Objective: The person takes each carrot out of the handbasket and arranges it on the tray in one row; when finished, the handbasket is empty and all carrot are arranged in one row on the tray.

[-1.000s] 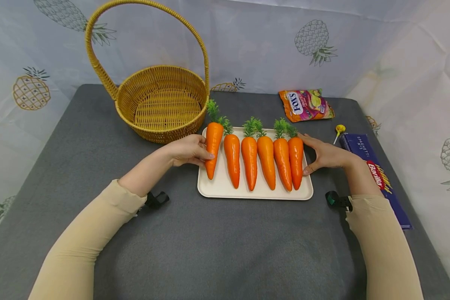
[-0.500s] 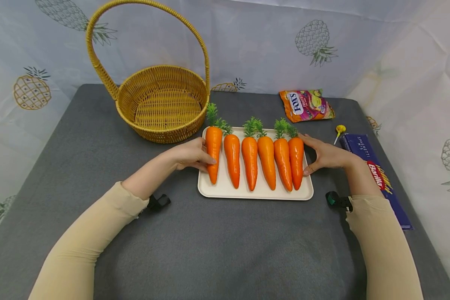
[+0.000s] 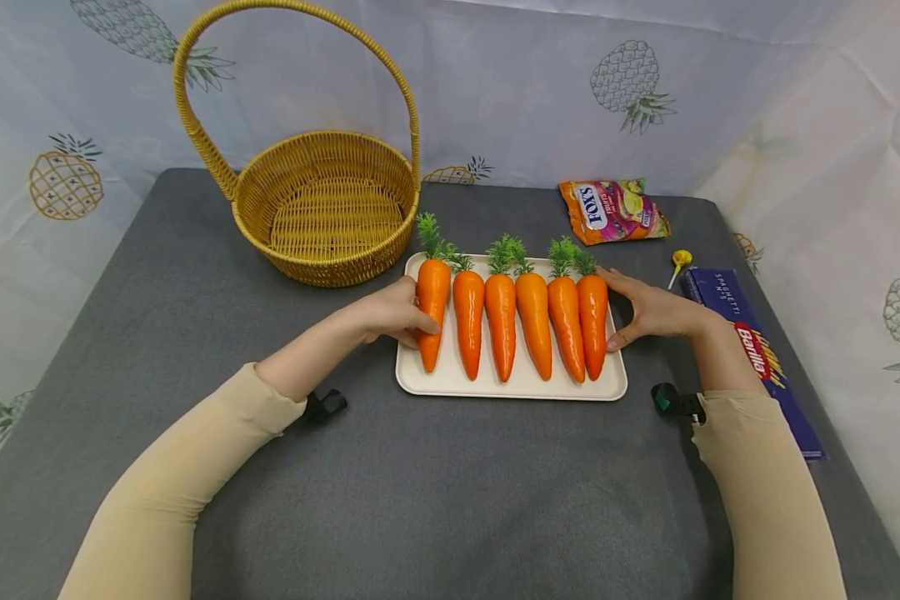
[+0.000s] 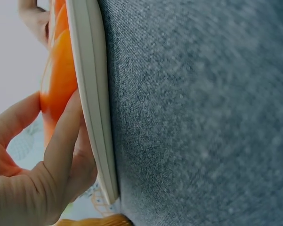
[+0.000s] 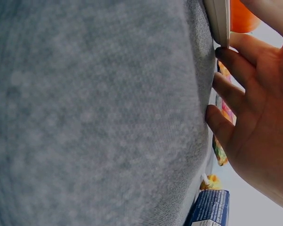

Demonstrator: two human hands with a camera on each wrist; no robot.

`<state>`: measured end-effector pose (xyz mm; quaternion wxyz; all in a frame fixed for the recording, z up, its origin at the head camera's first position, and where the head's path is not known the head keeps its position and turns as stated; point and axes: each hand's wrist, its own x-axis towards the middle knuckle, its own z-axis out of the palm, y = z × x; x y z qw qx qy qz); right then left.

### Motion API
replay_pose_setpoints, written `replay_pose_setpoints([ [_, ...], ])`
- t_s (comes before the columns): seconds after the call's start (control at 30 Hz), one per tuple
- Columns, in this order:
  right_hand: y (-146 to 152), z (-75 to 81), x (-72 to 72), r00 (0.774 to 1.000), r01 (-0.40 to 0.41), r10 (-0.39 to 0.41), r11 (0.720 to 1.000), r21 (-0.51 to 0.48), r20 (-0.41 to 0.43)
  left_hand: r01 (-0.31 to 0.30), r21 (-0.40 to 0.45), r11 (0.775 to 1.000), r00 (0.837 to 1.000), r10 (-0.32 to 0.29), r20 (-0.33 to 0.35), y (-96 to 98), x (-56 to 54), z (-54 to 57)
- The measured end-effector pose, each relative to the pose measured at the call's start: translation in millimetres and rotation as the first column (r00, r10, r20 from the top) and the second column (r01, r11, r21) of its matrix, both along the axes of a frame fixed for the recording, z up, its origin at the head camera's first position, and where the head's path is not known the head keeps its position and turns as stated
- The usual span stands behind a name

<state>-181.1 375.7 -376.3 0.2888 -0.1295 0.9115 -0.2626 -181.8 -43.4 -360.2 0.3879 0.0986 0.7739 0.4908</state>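
Several orange carrots [image 3: 501,321] with green tops lie side by side on a cream rectangular tray [image 3: 513,390]. At the tray's left end, my left hand [image 3: 393,312] pinches the leftmost carrot [image 3: 433,292] between thumb and fingers. The left wrist view shows the thumb and fingertips on either side of that carrot [image 4: 61,80], close over the tray rim [image 4: 96,103]. My right hand [image 3: 648,308] rests at the tray's right edge, beside the rightmost carrot [image 3: 592,321]. Its fingers [image 5: 240,66] are spread and fairly straight in the right wrist view.
A yellow wicker basket [image 3: 270,242] with a tall handle stands behind the left hand. Toward the back right lie a candy bag [image 3: 611,212] and a yellow lollipop [image 3: 681,258]. A blue spaghetti box [image 3: 750,354] sits beside the right forearm. Grey cloth covers the table [image 3: 450,492].
My left hand has moved slightly right and toward me with the leftmost carrot, which now stands straighter in line. The neighbouring carrot has shifted a little right. The right hand has stayed put.
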Motion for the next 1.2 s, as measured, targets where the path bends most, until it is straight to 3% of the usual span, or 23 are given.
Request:
replay_pose_setpoints([
  [0.47,-0.5,-0.2,-0.2,1.0,-0.002,0.002,1.0,-0.003,0.001,-0.05,-0.19,0.981,0.994,0.029,-0.11,8.9,1.5,-2.5],
  [0.87,-0.6,-0.9,-0.1,1.0,-0.005,0.005,1.0,-0.005,-0.003,-0.026,-0.341,0.94,0.97,-0.059,-0.237,14.1,5.4,-0.3],
  [1.2,0.2,-1.5,0.2,1.0,-0.003,0.003,1.0,-0.005,-0.005,-0.035,-0.352,0.935,0.963,-0.063,-0.262,17.4,7.9,-1.6],
])
